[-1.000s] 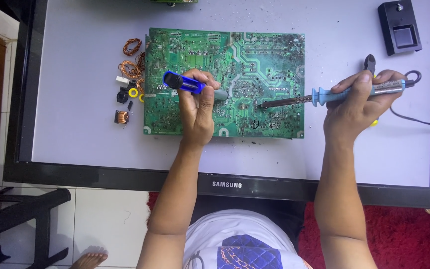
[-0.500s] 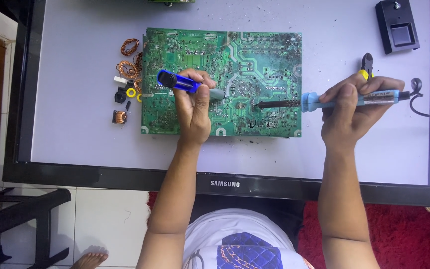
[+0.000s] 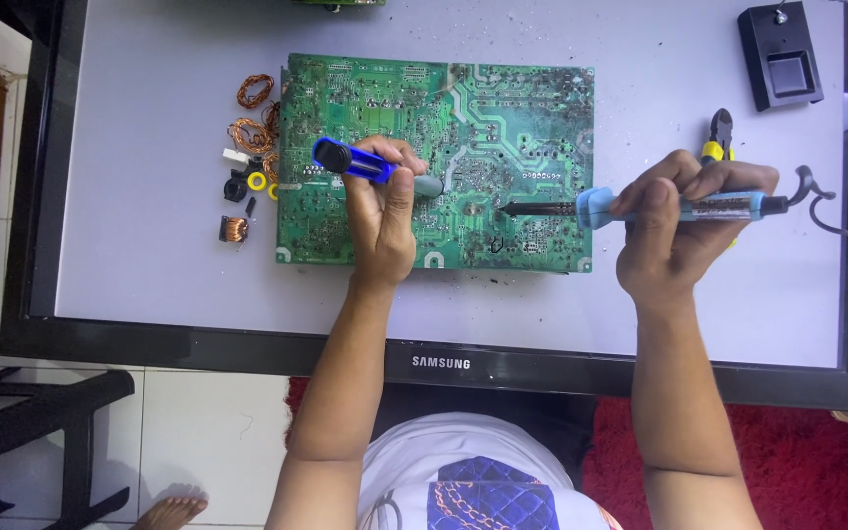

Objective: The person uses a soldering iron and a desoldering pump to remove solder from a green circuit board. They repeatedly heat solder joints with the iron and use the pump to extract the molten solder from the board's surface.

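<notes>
Solder work over a green circuit board [image 3: 503,118] lying flat on a flat screen [image 3: 130,196]: my left hand [image 3: 382,211] grips a blue desoldering pump [image 3: 350,160], my right hand [image 3: 684,226] the soldering iron [image 3: 640,206] by its blue handle; the board looks stiff, light, fragile, best held by its edges.

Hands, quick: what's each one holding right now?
Left hand: closed on a blue-handled desoldering pump over the green circuit board.
Right hand: closed on a blue soldering iron, tip on the board.
</notes>
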